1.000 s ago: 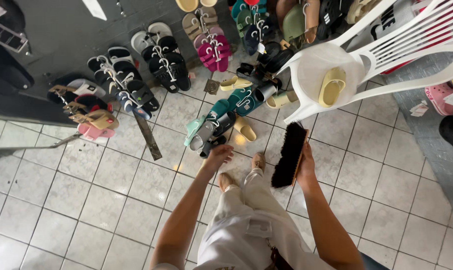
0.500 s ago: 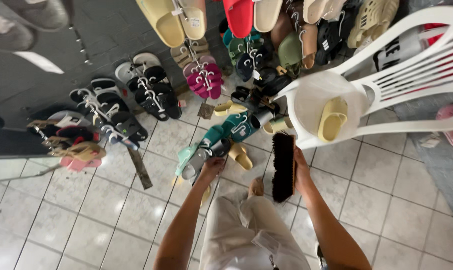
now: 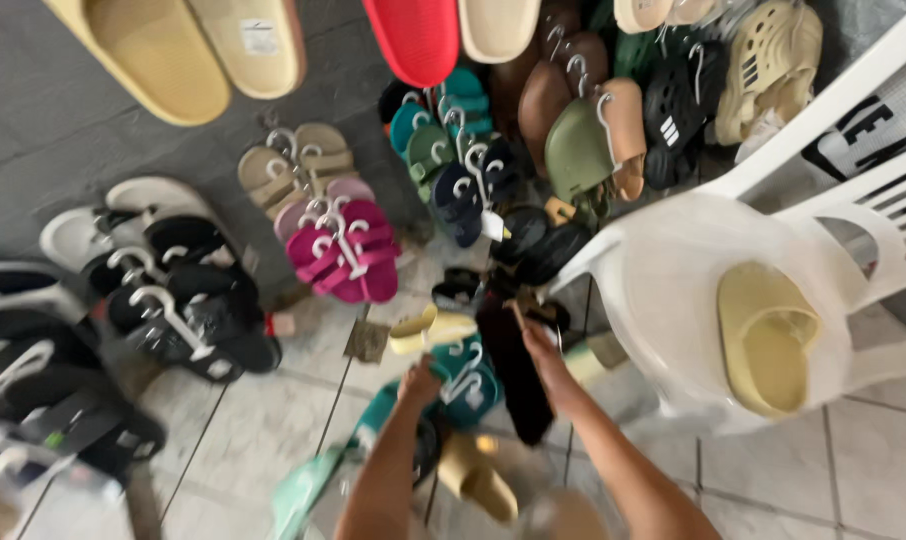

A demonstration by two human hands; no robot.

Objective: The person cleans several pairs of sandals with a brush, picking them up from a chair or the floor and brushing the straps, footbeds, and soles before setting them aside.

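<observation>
Below, both arms reach forward over the tiled floor [image 3: 773, 470] into a heap of footwear. Left hand [image 3: 420, 382] rests on teal sandals [image 3: 470, 375] hung on a white hanger; its fingers are blurred, so cannot tell how tightly they close. Right hand [image 3: 538, 345] has its fingers wrapped round the upper end of a long black slipper [image 3: 518, 375], just beside the teal pair. White plastic chair [image 3: 673, 300] stands to the right, a yellow slide [image 3: 768, 335] on its seat. Pink sandals [image 3: 345, 255] lie further up, well apart.
</observation>
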